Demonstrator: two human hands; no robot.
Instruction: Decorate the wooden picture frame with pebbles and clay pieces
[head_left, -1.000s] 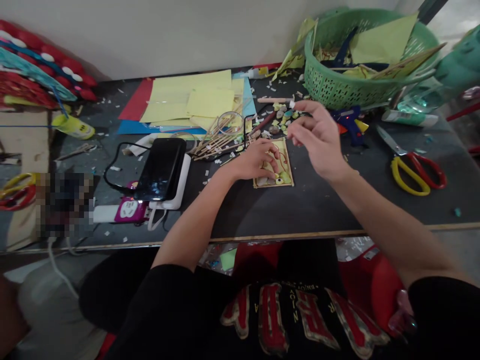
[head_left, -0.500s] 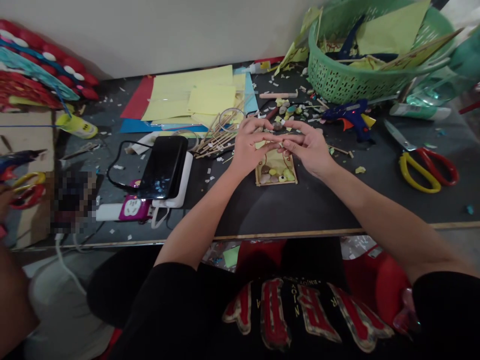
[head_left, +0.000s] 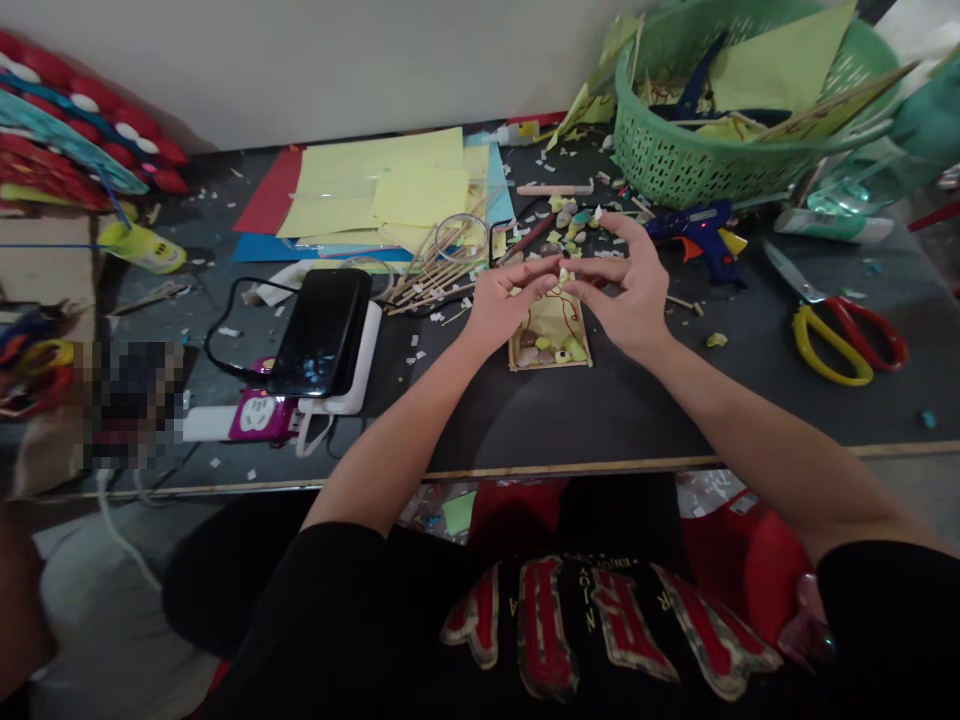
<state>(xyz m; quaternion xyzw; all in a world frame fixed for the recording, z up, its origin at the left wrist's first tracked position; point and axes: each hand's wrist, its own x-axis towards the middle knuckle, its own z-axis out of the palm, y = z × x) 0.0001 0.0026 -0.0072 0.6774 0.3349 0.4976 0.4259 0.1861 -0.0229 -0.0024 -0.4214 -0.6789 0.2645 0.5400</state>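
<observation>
My left hand (head_left: 504,305) and my right hand (head_left: 628,290) meet fingertip to fingertip over a small framed panel (head_left: 551,313). Between their pinched thumbs and index fingers shows a small pale yellowish piece (head_left: 563,275), too small to name. Some fingers of my right hand are raised, with a white scrap (head_left: 598,213) by one fingertip. The panel lies flat on the dark table, edged with thin sticks; red curved lines mark its yellow face, and several pebbles (head_left: 544,350) sit at its near end. My hands partly hide its far end.
Left of my hands lie thin wooden sticks (head_left: 431,270), yellow paper sheets (head_left: 375,190) and a black phone (head_left: 322,325) on a white block. To the right are a blue glue gun (head_left: 701,235), scissors (head_left: 832,320) and a green basket (head_left: 690,165). A co-worker's arm (head_left: 22,600) shows far left.
Fingers of my right hand have lifted and spread, while the thumbs and index fingers stay close together. A small pale piece now shows between them. The view has shifted slightly.
</observation>
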